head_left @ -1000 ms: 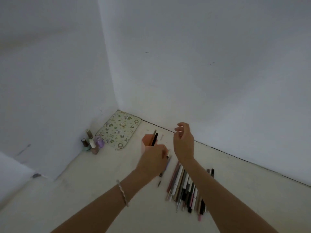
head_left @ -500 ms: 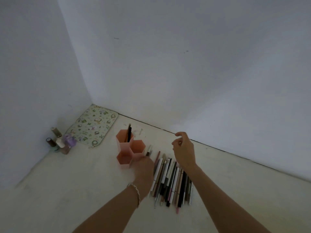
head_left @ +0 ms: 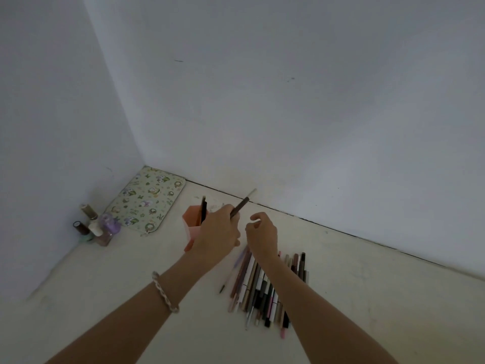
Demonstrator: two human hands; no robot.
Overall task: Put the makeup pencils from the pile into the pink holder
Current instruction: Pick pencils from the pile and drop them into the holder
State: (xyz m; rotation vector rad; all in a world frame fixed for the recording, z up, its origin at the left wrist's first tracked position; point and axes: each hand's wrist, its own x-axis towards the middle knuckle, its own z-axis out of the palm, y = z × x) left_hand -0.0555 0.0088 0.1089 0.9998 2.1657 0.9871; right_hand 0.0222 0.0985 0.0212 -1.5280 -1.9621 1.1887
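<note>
The pink holder (head_left: 193,221) stands on the pale floor, partly hidden behind my left hand (head_left: 219,232); a dark pencil (head_left: 203,208) stands upright in it. My left hand grips a brown pencil with a white tip (head_left: 242,203), held slanted up and to the right, just right of the holder. My right hand (head_left: 262,236) hovers beside it with fingers loosely curled and holds nothing. The pile of makeup pencils (head_left: 265,287) lies on the floor beneath my right forearm.
A patterned flat pouch (head_left: 148,199) lies in the wall corner. Several small nail polish bottles (head_left: 97,227) stand against the left wall. White walls close in on the left and behind.
My left hand has risen from the pile with a brown pencil and now sits in front of the holder. The view has shifted; my right hand stays above the pile.
</note>
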